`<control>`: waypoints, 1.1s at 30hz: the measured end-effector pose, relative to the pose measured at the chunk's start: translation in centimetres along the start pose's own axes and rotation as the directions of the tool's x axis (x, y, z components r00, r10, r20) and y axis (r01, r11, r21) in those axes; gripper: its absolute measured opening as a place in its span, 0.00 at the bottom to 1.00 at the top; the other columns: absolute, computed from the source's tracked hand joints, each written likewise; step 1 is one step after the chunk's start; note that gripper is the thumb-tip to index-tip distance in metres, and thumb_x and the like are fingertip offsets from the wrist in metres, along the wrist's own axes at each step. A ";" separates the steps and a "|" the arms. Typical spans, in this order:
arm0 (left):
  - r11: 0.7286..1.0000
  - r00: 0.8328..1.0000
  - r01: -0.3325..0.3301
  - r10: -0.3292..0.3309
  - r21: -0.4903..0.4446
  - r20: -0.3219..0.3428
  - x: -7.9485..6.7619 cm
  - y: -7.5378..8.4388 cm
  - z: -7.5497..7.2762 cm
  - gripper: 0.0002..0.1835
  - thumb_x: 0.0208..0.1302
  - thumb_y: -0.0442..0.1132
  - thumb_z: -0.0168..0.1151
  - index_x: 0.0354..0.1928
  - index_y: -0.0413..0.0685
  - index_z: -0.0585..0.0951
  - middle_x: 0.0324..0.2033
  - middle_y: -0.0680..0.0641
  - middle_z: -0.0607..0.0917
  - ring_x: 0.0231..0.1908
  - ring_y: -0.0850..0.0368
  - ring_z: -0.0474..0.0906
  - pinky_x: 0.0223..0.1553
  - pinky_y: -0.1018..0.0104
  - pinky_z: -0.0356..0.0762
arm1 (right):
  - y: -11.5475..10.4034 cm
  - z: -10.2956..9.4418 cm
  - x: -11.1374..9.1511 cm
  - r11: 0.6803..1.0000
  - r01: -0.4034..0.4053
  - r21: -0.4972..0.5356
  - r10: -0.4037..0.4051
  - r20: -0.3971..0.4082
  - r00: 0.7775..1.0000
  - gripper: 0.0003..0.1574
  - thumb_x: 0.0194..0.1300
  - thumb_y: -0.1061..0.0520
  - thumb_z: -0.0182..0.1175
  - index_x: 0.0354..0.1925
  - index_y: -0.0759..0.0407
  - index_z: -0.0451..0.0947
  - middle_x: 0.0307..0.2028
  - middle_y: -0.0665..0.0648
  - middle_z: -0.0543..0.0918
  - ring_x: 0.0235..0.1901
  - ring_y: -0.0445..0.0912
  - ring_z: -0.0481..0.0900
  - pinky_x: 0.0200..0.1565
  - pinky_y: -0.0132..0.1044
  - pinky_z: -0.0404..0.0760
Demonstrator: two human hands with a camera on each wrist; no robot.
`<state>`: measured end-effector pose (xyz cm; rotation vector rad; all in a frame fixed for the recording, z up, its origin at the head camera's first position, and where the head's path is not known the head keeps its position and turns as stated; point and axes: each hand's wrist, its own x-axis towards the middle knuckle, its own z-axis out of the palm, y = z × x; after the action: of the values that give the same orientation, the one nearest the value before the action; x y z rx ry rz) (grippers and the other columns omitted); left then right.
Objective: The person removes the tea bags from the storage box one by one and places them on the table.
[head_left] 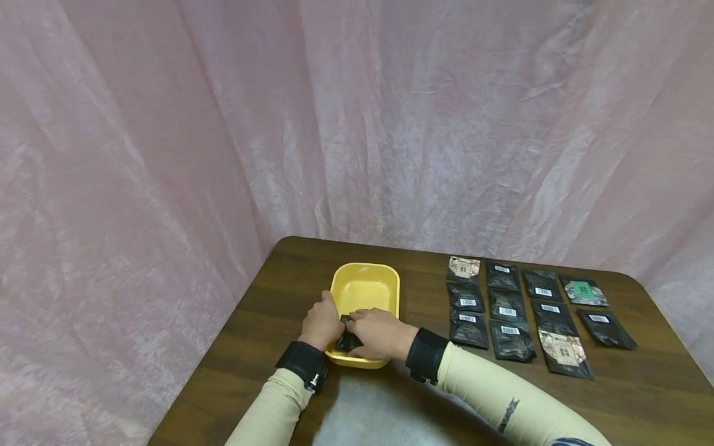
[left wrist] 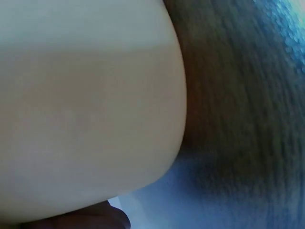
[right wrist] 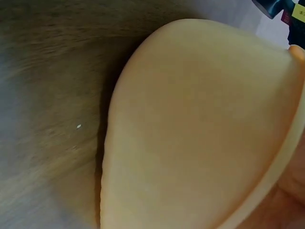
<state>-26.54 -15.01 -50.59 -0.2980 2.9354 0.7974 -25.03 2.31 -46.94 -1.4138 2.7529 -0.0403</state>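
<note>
A yellow plastic tray (head_left: 365,291) stands at the left part of the table, with a small black packet (head_left: 347,342) inside its near end. My left hand (head_left: 320,322) grips the tray's left side, one finger pointing up along the wall and the thumb side over the rim beside the packet. From the right, my right hand (head_left: 382,334) reaches over the opposite rim, and its fingers and thumb hold the packet; the fingertips are partly hidden. The tray's pale outer wall (right wrist: 190,119) fills much of the right wrist view.
Several flat packets lie in columns on the right of the brown table (head_left: 424,297). Most are black with white labels, like one packet (head_left: 510,341); another packet (head_left: 582,290) has a green label. A pink curtain (head_left: 357,124) hangs behind the table.
</note>
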 end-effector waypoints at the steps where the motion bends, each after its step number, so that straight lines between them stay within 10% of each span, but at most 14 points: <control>1: 1.000 1.000 -0.002 0.002 0.000 -0.001 0.1 0.0 0.0 0.29 0.58 0.35 0.73 0.57 0.37 0.69 0.38 0.35 0.85 0.35 0.39 0.86 0.34 0.45 0.82 | 0.0 0.0 0.1 1.000 0.002 0.005 -0.002 -0.004 1.000 0.29 0.65 0.36 0.73 0.56 0.53 0.88 0.55 0.54 0.90 0.54 0.46 0.88 0.56 0.42 0.85; 8: 1.000 1.000 0.002 -0.002 0.009 -0.017 0.5 -0.3 0.3 0.33 0.54 0.37 0.77 0.57 0.40 0.69 0.37 0.36 0.85 0.34 0.40 0.85 0.33 0.45 0.80 | 0.1 0.8 0.9 0.999 -0.027 0.043 0.025 0.032 0.999 0.16 0.63 0.40 0.75 0.39 0.48 0.87 0.30 0.44 0.86 0.30 0.37 0.79 0.38 0.36 0.79; 33: 1.000 1.000 0.000 0.000 -0.014 0.016 -0.4 0.2 -0.3 0.28 0.58 0.31 0.70 0.57 0.38 0.68 0.34 0.40 0.81 0.31 0.47 0.80 0.34 0.51 0.78 | 0.2 2.4 0.7 0.975 -0.092 0.203 0.117 -0.116 0.986 0.06 0.69 0.57 0.60 0.34 0.48 0.82 0.21 0.43 0.73 0.22 0.37 0.71 0.29 0.32 0.72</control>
<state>-26.22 -14.92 -50.17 -0.2912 2.9162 0.8165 -25.50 1.87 -49.32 -1.2561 2.8240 -0.4006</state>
